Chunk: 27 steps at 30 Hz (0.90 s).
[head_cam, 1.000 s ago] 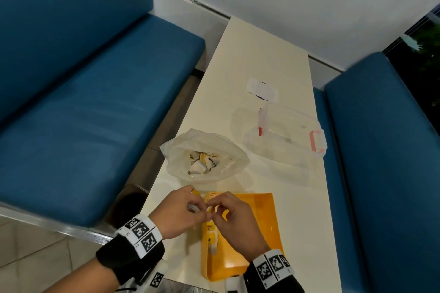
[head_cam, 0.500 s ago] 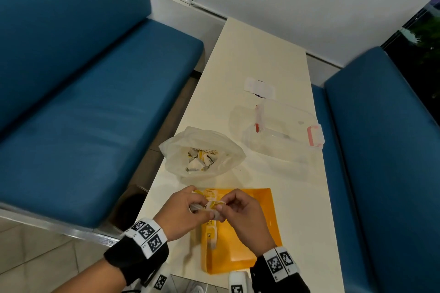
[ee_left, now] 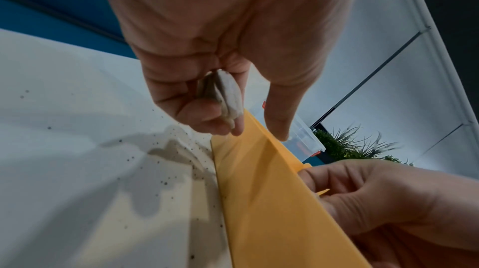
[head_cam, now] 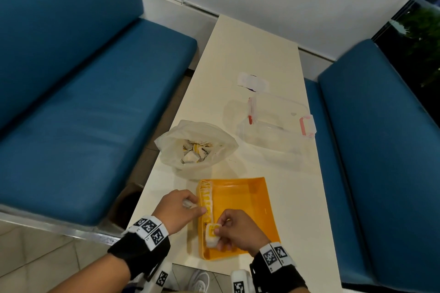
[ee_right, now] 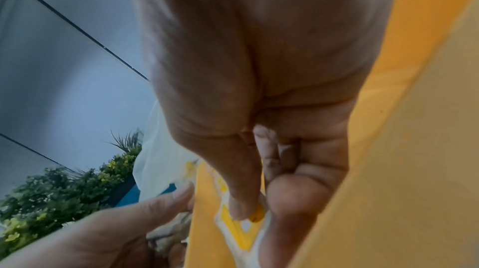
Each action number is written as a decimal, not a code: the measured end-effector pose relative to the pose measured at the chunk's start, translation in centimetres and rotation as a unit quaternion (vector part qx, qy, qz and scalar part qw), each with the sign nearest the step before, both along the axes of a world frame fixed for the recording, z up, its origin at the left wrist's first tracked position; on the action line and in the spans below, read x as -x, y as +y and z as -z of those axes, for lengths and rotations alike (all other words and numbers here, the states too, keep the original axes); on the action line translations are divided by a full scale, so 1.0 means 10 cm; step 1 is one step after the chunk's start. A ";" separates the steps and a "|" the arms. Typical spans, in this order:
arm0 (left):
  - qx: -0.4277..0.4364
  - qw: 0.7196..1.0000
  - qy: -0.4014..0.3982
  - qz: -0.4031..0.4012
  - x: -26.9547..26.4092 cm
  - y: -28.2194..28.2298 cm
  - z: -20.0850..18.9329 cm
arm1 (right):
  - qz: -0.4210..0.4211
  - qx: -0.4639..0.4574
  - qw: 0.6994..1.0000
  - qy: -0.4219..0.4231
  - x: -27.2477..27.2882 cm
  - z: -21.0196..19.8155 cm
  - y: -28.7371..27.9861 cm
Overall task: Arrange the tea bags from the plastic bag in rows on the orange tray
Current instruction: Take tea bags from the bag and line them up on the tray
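Plastic bag [head_cam: 197, 145] above the orange tray [head_cam: 247, 200]; my right hand [head_cam: 240, 231] pinches a tea bag [head_cam: 212, 233], my left hand [head_cam: 178, 209] clutches more sachets [ee_left: 225, 96].

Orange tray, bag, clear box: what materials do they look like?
Orange tray: likely rigid moulded plastic, matte with a soft sheen, thin straight walls. Bag: thin translucent plastic film, crumpled, tea bags showing through. Clear box: hard transparent plastic, glossy, with red latches.
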State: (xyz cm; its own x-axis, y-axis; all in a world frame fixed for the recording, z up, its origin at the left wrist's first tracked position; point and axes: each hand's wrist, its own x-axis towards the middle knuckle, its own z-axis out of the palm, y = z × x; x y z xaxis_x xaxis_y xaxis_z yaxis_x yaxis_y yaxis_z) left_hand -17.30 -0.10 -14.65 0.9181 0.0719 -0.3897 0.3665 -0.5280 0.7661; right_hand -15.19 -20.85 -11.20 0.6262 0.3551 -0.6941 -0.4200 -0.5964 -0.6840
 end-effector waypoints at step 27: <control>0.204 0.968 0.095 -0.108 0.06 0.02 -0.22 | 0.056 0.088 0.987 -0.126 -0.02 0.20 0.23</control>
